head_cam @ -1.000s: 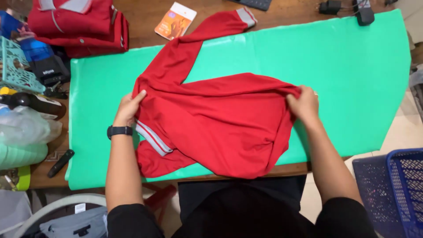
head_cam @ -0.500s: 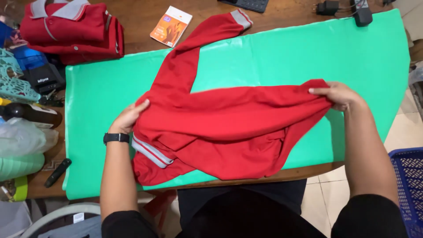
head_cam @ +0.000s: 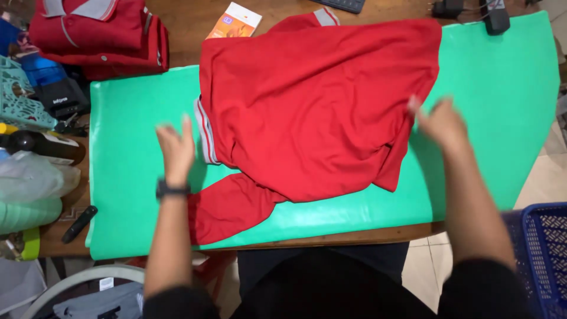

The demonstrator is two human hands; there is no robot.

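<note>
Red cloth is spread wide across the green mat (head_cam: pixel 502 106): the shirt (head_cam: pixel 313 100) is laid flat, its collar (head_cam: pixel 204 133) turned to the left edge, one sleeve (head_cam: pixel 230 207) trailed down toward the near table edge, the other cuff (head_cam: pixel 325 16) pushed past the mat's far side onto the wooden table (head_cam: pixel 189 29). The left hand (head_cam: pixel 176 149), a black watch (head_cam: pixel 171 190) at its wrist, is seen flat and open-fingered on the mat just beside the collar, nothing held. The right hand (head_cam: pixel 440 123) is blurred at the shirt's right edge, fingers spread; whether cloth is pinched there cannot be told. A stack of folded red shirts (head_cam: pixel 100 35) is set at the far left corner, an orange booklet (head_cam: pixel 234 22) just beside the spread shirt's far corner. Clutter is packed along the left: a teal basket (head_cam: pixel 20 97), a dark bottle (head_cam: pixel 41 145), a plastic bag (head_cam: pixel 32 177), a black remote (head_cam: pixel 78 223). A blue crate (head_cam: pixel 540 248) is stood on the floor at right. A black adapter (head_cam: pixel 496 18) is set at the mat's far edge.
</note>
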